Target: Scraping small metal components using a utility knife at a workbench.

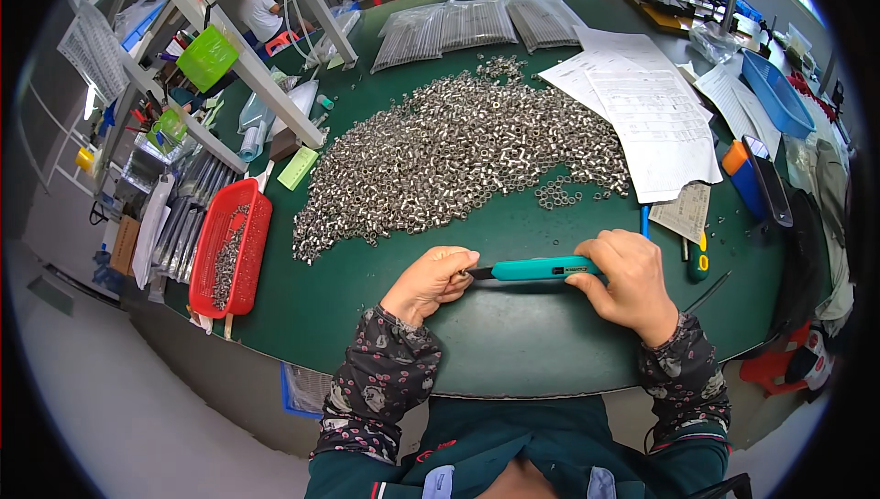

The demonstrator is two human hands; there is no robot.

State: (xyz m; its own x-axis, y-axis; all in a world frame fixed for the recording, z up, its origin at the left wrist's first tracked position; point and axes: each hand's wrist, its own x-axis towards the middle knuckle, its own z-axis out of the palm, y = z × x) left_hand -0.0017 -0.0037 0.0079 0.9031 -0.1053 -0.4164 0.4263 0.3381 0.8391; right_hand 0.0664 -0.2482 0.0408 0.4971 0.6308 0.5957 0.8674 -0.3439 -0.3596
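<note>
My right hand (629, 285) is wrapped round the handle of a teal utility knife (536, 269), which lies level above the near part of the green table. Its dark blade (481, 274) points left and meets the fingertips of my left hand (430, 283). Those fingers are closed in a pinch; what sits in them at the blade's tip is too small to make out, perhaps a small metal part. Just beyond both hands spreads a big heap of small shiny metal rings (458, 151). A few loose rings (556, 195) lie at its near right side.
At the left stands a red basket (258, 252) with metal rings inside. Bagged rods (477, 24) lie beyond the heap. Papers (655, 132), a phone (768, 189) and a yellow-green screwdriver handle (698, 263) are on the right. A white post (266, 87) rises at left.
</note>
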